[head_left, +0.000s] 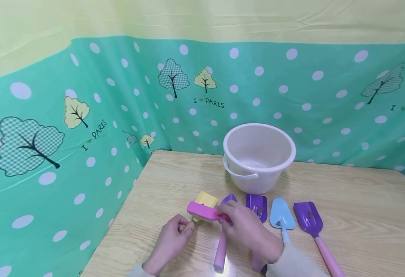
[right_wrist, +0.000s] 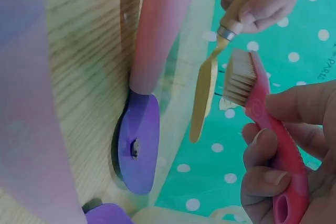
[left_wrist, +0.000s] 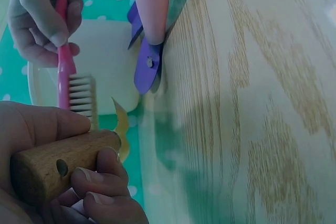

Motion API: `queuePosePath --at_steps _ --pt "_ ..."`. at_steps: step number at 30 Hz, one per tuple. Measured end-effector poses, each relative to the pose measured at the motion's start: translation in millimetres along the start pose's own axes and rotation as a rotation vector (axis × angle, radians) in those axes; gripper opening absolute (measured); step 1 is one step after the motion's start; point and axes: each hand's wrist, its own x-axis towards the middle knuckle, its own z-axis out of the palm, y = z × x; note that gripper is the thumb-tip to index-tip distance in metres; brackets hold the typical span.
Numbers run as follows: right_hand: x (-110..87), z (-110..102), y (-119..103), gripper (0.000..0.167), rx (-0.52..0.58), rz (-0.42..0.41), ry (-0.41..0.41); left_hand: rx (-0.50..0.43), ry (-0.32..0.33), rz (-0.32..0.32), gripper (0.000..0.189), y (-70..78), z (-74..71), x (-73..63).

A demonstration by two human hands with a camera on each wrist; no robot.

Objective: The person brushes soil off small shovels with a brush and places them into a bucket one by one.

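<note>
My left hand [head_left: 170, 239] grips the wooden handle [left_wrist: 63, 163] of a small yellow shovel [head_left: 207, 199], its blade pointing away from me above the table. In my right hand [head_left: 245, 227] is a pink brush [right_wrist: 286, 161], held by its handle with the thumb along one side. Its pale bristles [right_wrist: 239, 80] face the shovel's neck and blade, very close in the right wrist view; whether they touch, I cannot tell. Nearest to the right hand, a purple shovel with a pink handle [head_left: 221, 250] lies below it on the table.
Right of the hands lie a second purple shovel [head_left: 258, 206], a light blue shovel [head_left: 282, 215] and a third purple shovel [head_left: 308, 218]. A white bucket [head_left: 258, 181] with its handle down stands behind them on the wooden table [head_left: 368, 215]. A green dotted curtain [head_left: 275, 100] hangs around the table.
</note>
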Motion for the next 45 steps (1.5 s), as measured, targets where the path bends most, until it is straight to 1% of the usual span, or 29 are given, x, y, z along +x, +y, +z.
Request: queuePosePath --at_steps 7,13,21,25,29,38,45 --pt "-1.2 4 1 0.021 -0.054 0.029 -0.019 -0.001 0.009 -0.002 0.021 -0.6 0.1 -1.2" --pt "0.2 5 3 0.022 -0.066 0.047 -0.021 0.003 0.013 0.003 0.02 -0.1 0.3 -2.2" --pt "4.9 6 10 0.022 -0.115 0.074 0.052 0.005 0.009 0.005 0.02 0.6 -0.7 -4.3" --pt "6.6 6 13 0.023 -0.116 0.094 0.064 0.009 0.01 0.005 0.021 0.5 -0.9 -5.8" --pt "7.4 6 16 0.024 -0.106 0.12 0.06 0.014 0.005 -0.007 0.023 -0.7 -0.9 -7.1" --pt "11.1 7 21 0.023 -0.081 0.127 0.052 0.007 -0.001 -0.031 0.023 -5.1 -1.4 -8.5" --pt "12.2 7 24 0.024 -0.051 0.14 0.042 0.021 -0.006 -0.021 0.022 -7.3 -1.5 -10.7"
